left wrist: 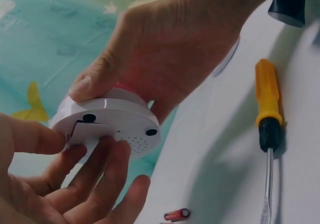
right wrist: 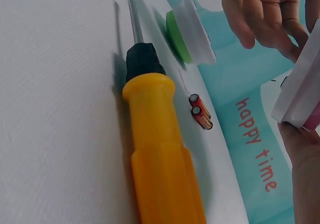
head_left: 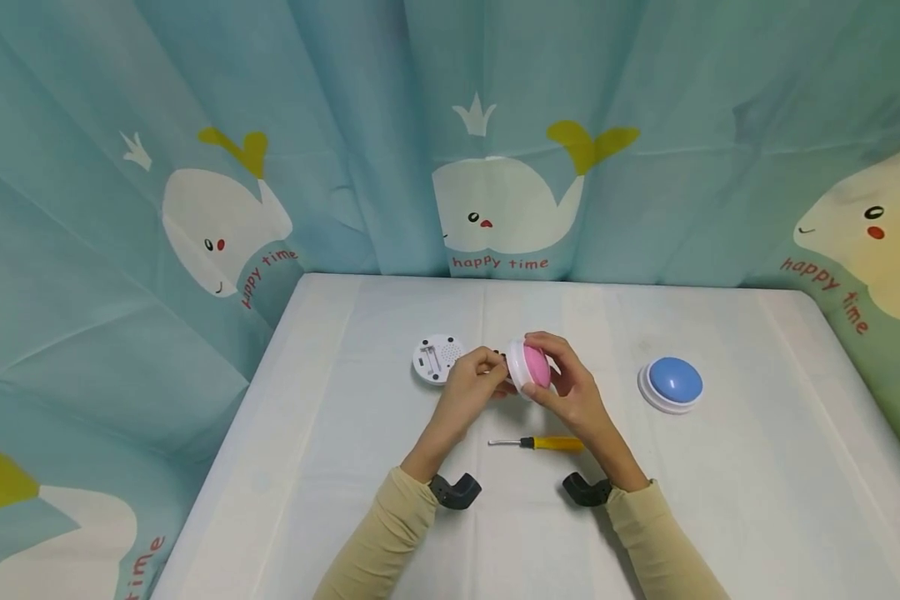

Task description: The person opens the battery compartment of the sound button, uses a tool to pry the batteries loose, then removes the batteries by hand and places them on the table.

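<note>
A round push-button with a pink dome [head_left: 538, 367] and white base is held on edge above the table. My right hand [head_left: 574, 392] grips it round the rim, thumb low and fingers over the top. On its underside, the left wrist view shows a white battery cover [left wrist: 92, 130] with a dark gap along one edge. My left hand [head_left: 468, 390] has its thumb and fingers at that cover, pinching it. Speaker holes and black feet show beside it. Beneath the hands lies a screwdriver [head_left: 558, 443] with a yellow handle.
A second button [head_left: 427, 367] lies upside down at the left, battery slot exposed; its green dome [right wrist: 178, 37] shows in the right wrist view. Two small red batteries [right wrist: 201, 112] lie near it. A blue-domed button [head_left: 676, 380] stands upright at the right. Curtains [head_left: 360, 150] border the table.
</note>
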A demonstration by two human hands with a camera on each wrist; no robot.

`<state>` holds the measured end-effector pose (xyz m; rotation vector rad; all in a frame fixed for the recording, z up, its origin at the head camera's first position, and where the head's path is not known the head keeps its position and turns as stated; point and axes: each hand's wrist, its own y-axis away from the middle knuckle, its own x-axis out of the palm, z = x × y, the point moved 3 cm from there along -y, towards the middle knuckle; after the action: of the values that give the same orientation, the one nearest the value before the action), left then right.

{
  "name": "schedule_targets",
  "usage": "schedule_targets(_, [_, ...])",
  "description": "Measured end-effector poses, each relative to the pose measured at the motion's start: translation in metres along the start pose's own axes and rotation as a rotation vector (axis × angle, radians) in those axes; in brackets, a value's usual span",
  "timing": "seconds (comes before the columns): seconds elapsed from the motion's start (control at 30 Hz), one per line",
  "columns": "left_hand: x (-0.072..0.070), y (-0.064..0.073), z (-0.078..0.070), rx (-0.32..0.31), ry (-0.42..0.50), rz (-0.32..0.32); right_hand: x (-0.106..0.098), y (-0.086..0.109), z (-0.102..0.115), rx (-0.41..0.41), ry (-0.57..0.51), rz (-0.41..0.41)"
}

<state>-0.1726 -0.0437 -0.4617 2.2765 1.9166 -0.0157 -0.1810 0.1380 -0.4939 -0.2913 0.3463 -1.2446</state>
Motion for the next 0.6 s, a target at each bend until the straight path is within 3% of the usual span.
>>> schedule_targets(0.23, [-0.0003, -0.0013, -0.0033, 0.052, -0.072, -0.032, -0.0013, -0.0019, 0.0015, 0.008, 0.028, 0.005])
schedule_targets(0.6, [-0.0005, -0.0012, 0.0010, 0.052, -0.049, -0.074, -0.0013, 0.0030, 0.0012, -0.003, 0.118, -0.004])
